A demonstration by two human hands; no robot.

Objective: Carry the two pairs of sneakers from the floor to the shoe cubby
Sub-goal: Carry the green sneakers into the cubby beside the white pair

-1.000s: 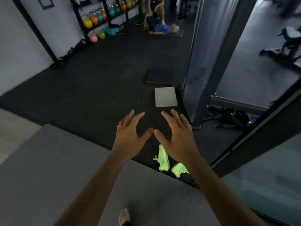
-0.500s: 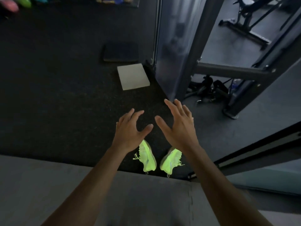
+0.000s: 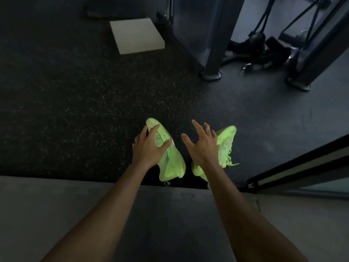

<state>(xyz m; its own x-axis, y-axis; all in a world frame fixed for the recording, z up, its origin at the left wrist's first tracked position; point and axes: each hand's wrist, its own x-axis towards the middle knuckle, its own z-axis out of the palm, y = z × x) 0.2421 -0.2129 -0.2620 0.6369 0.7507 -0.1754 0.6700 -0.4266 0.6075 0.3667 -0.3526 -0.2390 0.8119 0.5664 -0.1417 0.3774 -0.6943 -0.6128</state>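
Note:
A pair of neon green sneakers lies on the dark rubber floor just beyond a grey mat edge. My left hand hovers over the left sneaker, fingers spread, covering its left side. My right hand is spread above the right sneaker, whose laces stick out to the right. Whether either hand touches a shoe, I cannot tell. Neither hand grips anything. No second pair and no shoe cubby is in view.
A grey mat fills the foreground under my arms. A white flat pad lies on the floor ahead. A metal post with a round foot and tangled black straps stand to the right. A dark door track runs at right.
The view has tilted down and closer to the sneakers. Both hands have dropped from above the floor to right over the two green shoes, still spread.

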